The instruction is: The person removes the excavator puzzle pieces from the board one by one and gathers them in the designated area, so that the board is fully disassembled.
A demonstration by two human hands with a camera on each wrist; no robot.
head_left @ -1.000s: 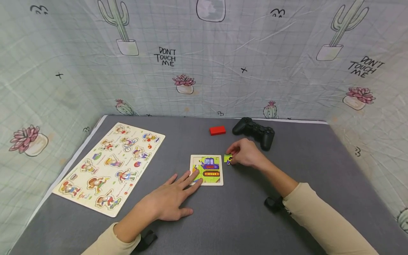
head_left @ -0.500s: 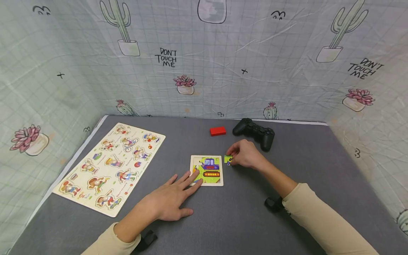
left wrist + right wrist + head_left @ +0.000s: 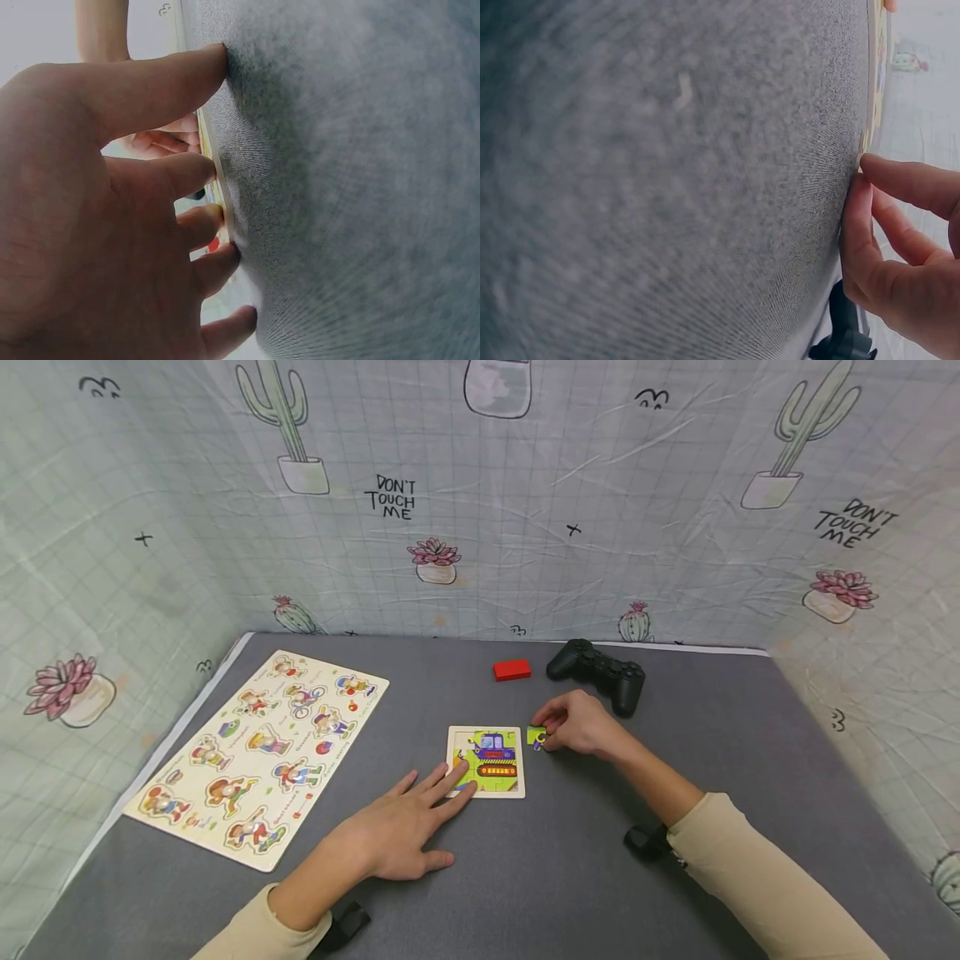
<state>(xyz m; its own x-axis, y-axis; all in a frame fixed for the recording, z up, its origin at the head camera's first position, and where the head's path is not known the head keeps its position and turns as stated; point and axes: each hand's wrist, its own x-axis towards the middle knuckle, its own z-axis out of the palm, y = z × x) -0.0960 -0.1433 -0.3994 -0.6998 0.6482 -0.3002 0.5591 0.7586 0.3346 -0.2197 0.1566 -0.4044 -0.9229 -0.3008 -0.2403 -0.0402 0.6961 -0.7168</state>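
In the head view, a small square jigsaw puzzle (image 3: 522, 764) with a pale wooden rim lies on the grey table, showing a purple tracked vehicle on green. My left hand (image 3: 408, 831) lies spread out, two fingertips over the puzzle's lower left part and covering some of it. Just right of the puzzle, my right hand (image 3: 577, 722) pinches a green and yellow puzzle piece (image 3: 536, 737) between thumb and fingers. The piece stays apart from the rim, and its right side is hidden by the fingers. In the right wrist view, thumb and fingertips (image 3: 865, 163) meet close to the table surface.
A large wooden board of cartoon figures (image 3: 255, 760) lies at the left. Behind the puzzle are a red block (image 3: 512, 670) and a black game controller (image 3: 597, 675), the latter just beyond my right hand. A patterned cloth wall (image 3: 495, 527) rises along the table's back edge.
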